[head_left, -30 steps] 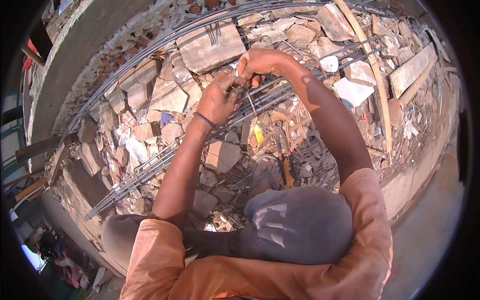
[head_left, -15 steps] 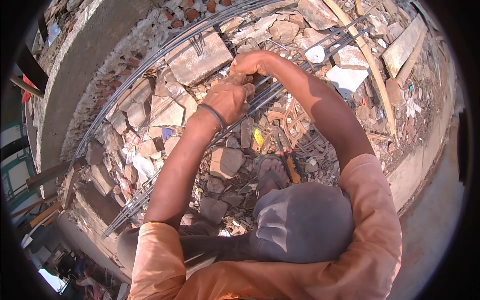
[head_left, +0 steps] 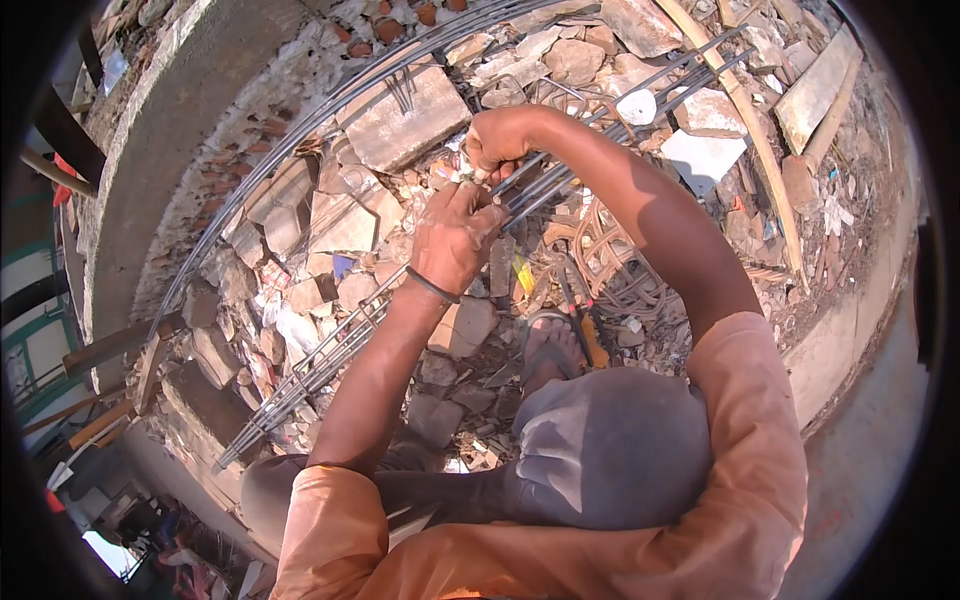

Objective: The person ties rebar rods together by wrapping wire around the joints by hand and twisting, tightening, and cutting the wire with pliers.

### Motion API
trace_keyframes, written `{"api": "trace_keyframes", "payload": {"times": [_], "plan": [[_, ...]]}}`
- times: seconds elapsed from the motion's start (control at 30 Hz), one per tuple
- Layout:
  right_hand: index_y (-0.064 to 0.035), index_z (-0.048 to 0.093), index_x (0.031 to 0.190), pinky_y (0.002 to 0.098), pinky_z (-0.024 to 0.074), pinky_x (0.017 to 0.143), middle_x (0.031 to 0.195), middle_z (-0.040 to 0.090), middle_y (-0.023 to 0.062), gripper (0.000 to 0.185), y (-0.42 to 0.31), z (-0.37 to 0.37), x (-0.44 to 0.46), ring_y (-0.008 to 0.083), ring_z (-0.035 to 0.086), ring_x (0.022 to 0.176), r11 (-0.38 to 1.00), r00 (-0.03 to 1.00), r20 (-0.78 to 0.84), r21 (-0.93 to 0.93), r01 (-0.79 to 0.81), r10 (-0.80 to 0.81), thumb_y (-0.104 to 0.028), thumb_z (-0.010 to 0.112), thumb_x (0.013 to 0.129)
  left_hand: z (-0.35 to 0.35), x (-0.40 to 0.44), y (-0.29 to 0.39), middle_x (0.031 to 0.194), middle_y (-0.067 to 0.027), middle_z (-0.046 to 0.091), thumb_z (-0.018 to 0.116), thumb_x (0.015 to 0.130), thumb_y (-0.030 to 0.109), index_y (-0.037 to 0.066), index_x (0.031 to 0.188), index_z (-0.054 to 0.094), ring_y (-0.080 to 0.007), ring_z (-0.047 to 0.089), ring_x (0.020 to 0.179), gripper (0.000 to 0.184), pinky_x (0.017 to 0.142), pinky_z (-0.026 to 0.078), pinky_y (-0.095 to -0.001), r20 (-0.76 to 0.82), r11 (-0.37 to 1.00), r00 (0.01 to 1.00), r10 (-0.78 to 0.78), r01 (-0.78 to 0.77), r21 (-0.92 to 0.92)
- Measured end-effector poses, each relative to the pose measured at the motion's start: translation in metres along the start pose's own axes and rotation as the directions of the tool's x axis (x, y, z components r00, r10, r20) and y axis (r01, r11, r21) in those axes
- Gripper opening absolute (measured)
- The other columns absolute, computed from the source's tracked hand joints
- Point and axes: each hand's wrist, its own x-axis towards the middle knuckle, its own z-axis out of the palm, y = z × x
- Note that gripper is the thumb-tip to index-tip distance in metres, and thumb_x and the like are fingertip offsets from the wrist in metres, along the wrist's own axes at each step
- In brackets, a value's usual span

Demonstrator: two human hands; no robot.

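A bundle of thin steel reinforcing bars [head_left: 555, 182] runs diagonally over the rubble, with rectangular stirrups around its lower-left part. My left hand [head_left: 455, 235], a dark band at its wrist, lies over the bundle with fingers curled in; what they hold is hidden. Just beyond it, my right hand [head_left: 498, 138] is closed in a pinch at the bars, back of the hand upward. Whatever sits between its fingertips is too small to name. The two hands are close together but slightly apart.
A tool with red and yellow handles [head_left: 592, 335] lies beside my sandalled foot [head_left: 550, 345]. Coiled brown wire or rods [head_left: 620, 265] lie to its right. Broken concrete slabs [head_left: 405, 115], a wooden strip [head_left: 750, 150] and a curved concrete wall [head_left: 150, 130] surround the bars. Long bent bars [head_left: 235, 190] arc along the wall.
My left hand has drawn slightly back toward me and away from the right, opening a small gap. My right hand has turned a little and stays at the bars.
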Motion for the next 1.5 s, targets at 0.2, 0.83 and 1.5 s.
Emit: {"api": "trace_keyframes", "payload": {"times": [0.2, 0.83, 1.5], "plan": [[0.0020, 0.068, 0.085, 0.0274, 0.0510, 0.056, 0.074, 0.068, 0.0080, 0.010, -0.005, 0.016, 0.001, 0.0137, 0.064, 0.064, 0.964, 0.968, 0.038, -0.084, 0.252, -0.250, -0.006, 0.073, 0.081, 0.013, -0.026, 0.012, 0.089, -0.0071, 0.059, 0.070, 0.068, 0.006, 0.011, 0.097, 0.070, -0.0268, 0.054, 0.079, 0.030, 0.068, 0.044, -0.0397, -0.110, 0.999, 0.994, 0.015, -0.009, 0.052], [0.0024, 0.068, 0.092, 0.0287, 0.0497, 0.059, 0.076, 0.069, 0.0085, 0.012, -0.003, 0.021, -0.024, 0.0132, 0.063, 0.065, 0.900, 0.895, -0.101, -0.073, 0.430, -0.435, -0.008, 0.064, 0.086, 0.014, -0.008, -0.023, 0.080, -0.0062, 0.067, 0.066, 0.091, 0.013, 0.002, 0.088, 0.064, -0.0128, 0.063, 0.068, 0.012, 0.065, 0.053, -0.0253, 0.181, 0.179, 0.555, -0.812, 0.532, -0.828], [0.0021, 0.065, 0.094, 0.0312, 0.0517, 0.068, 0.084, 0.067, 0.0096, 0.010, 0.002, 0.025, -0.028, 0.0162, 0.064, 0.077, 0.909, 0.903, -0.129, 0.022, 0.416, -0.410, -0.006, 0.066, 0.087, 0.009, -0.005, -0.047, 0.082, -0.0154, 0.069, 0.071, 0.086, 0.013, -0.004, 0.093, 0.058, -0.0204, 0.069, 0.073, 0.023, 0.068, 0.058, -0.0281, 0.496, -0.114, 0.412, -0.764, 0.671, -0.733]]}}
